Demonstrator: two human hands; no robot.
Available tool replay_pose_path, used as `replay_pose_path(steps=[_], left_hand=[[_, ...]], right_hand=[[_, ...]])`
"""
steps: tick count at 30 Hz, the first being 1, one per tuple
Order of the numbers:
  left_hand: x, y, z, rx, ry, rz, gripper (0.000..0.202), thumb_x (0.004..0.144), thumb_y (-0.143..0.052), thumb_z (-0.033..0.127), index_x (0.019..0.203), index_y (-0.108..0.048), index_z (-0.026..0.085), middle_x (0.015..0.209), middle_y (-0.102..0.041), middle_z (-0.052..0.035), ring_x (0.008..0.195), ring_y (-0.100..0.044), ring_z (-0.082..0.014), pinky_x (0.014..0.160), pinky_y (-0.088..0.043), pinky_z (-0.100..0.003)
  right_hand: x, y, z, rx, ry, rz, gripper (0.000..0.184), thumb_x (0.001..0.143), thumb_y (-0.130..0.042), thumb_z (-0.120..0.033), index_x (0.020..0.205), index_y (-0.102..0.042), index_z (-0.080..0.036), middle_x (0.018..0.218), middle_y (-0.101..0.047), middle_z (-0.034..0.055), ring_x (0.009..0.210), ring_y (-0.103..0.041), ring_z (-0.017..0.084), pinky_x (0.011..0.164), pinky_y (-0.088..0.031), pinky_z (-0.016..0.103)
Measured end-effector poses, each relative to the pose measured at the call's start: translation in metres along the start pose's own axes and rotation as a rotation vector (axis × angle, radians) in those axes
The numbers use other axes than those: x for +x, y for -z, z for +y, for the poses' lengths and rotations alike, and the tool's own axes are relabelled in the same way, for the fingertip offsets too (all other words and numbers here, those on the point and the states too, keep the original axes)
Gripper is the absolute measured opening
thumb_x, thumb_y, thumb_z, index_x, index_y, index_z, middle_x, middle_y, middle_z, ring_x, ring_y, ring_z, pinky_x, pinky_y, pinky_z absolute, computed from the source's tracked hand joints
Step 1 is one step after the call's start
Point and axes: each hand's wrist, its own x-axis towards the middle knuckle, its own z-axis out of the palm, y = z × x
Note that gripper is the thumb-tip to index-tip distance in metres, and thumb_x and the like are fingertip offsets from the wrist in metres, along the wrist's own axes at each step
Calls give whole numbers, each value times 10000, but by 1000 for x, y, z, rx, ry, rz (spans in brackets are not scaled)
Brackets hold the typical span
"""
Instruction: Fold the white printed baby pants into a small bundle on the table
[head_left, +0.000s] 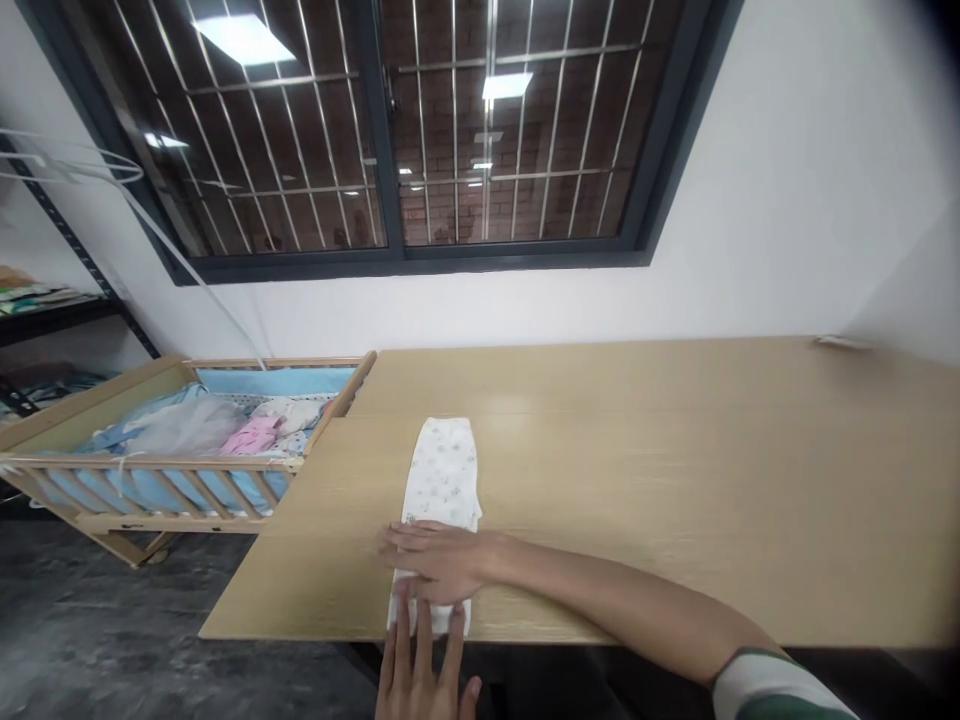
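Observation:
A pair of small white baby pants (442, 470) with a fine print lies flat on the wooden table (637, 470), folded lengthwise into a narrow strip that reaches the front edge. Across its lower part rests my right hand (442, 562), palm down with the fingers stretched out to the left. Just below, at the table's front edge, my left hand (421, 670) has its fingers spread, and their tips touch the bottom end of the pants. The right hand covers part of the cloth.
To the left stands a wooden crib (202, 465) with blue lining, holding pink, white and blue cloths (251, 435). Behind it is a dark shelf (52, 320) with folded fabric. A barred window (397, 250) is above the table, and a small pale object (840, 342) lies at the far right.

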Motion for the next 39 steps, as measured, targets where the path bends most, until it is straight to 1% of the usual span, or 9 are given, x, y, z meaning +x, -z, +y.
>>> replay_pose_path(steps=[4, 12, 16, 22, 26, 30, 34, 37, 39], left_hand=[[1, 3, 0, 5, 10, -18, 643, 813, -691, 357, 1437, -543, 310, 1320, -649, -165, 1180, -619, -409, 855, -554, -481], [-3, -1, -3, 3, 8, -62, 657, 812, -700, 350, 1446, -525, 349, 1331, -655, -131, 1208, -613, -382, 895, -551, -463], [-3, -3, 1, -8, 38, -81, 652, 783, -741, 349, 1411, -563, 355, 1334, -657, -122, 1220, -607, -380, 933, -537, -476], [21, 5, 34, -60, 154, -93, 593, 755, -771, 535, 1306, -651, 350, 1299, -673, -156, 1161, -638, -421, 922, -534, -560], [35, 13, 24, -77, 116, -87, 518, 827, -724, 464, 1318, -639, 323, 1288, -681, -148, 1107, -673, -380, 892, -562, -541], [39, 21, -13, -246, -4, -75, 351, 931, -607, 365, 1272, -648, 295, 1226, -717, -70, 1027, -703, -253, 841, -603, -386], [38, 26, -39, -379, 4, -142, 243, 947, -589, 323, 1172, -675, 288, 1211, -705, -63, 1057, -688, -237, 872, -605, -380], [34, 26, -45, -400, -31, -175, 313, 928, -617, 291, 1240, -639, 298, 1226, -691, -68, 1075, -683, -236, 877, -610, -375], [30, 24, -47, -396, -65, -154, 375, 920, -601, 238, 1290, -608, 299, 1228, -694, -67, 1060, -691, -229, 859, -618, -360]], right_hand=[[3, 9, 46, -76, -158, 88, 643, 1031, -338, -578, 1590, -291, -264, 1670, -183, 65, 1551, -117, 229, 1250, -95, 451], [29, 60, 143, -245, -461, 210, 714, 1018, -240, -611, 1600, -272, -198, 1667, -160, 84, 1553, -93, 248, 1252, -84, 444], [29, 73, 169, -277, -511, 237, 707, 1027, -195, -565, 1610, -226, -165, 1674, -135, 92, 1555, -85, 245, 1251, -67, 443], [23, 84, 182, -314, -450, 222, 638, 1039, -212, -492, 1590, -297, -182, 1668, -206, 88, 1547, -144, 238, 1247, -100, 448], [15, 83, 161, -391, -343, 362, 577, 1015, -347, -336, 1541, -372, -98, 1627, -300, 171, 1522, -224, 277, 1233, -152, 465], [-7, 69, 106, -415, -286, 422, 445, 964, -457, -222, 1388, -548, -121, 1509, -461, 203, 1401, -413, 313, 1154, -307, 502], [-45, 47, 30, -286, -219, 312, 326, 1014, -403, -262, 1149, -681, -157, 1105, -679, 141, 1045, -631, 250, 943, -485, 391], [-77, 24, -20, -198, -198, 268, 351, 1039, -403, -364, 1115, -697, -189, 1022, -692, 103, 959, -648, 220, 898, -496, 346], [-97, 5, -40, -171, -216, 265, 356, 1011, -480, -453, 1137, -698, -201, 1073, -696, 106, 1019, -646, 234, 952, -483, 362]])
